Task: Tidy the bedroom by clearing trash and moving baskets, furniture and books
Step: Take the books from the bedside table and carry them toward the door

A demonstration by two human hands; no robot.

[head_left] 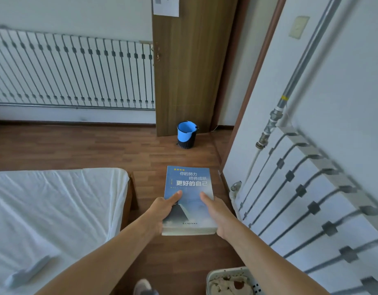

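Observation:
A small stack of books (189,184), its top cover blue with white lettering, is held out in front of me above the wooden floor. My left hand (162,211) grips the stack's left edge, thumb lying on the cover. My right hand (215,213) grips the right edge the same way, thumb on top and fingers hidden under the books. A trash bin (187,135) with a blue liner stands on the floor beyond, beside the brown door. A white basket (230,282) holding light-coloured items shows at the bottom edge.
The bed (56,209) with a white sheet fills the left; a folded pale item (28,273) lies on it. A radiator cover (73,71) lines the far wall, and another radiator with pipes (311,188) runs along the right wall. The brown door (190,67) is ahead.

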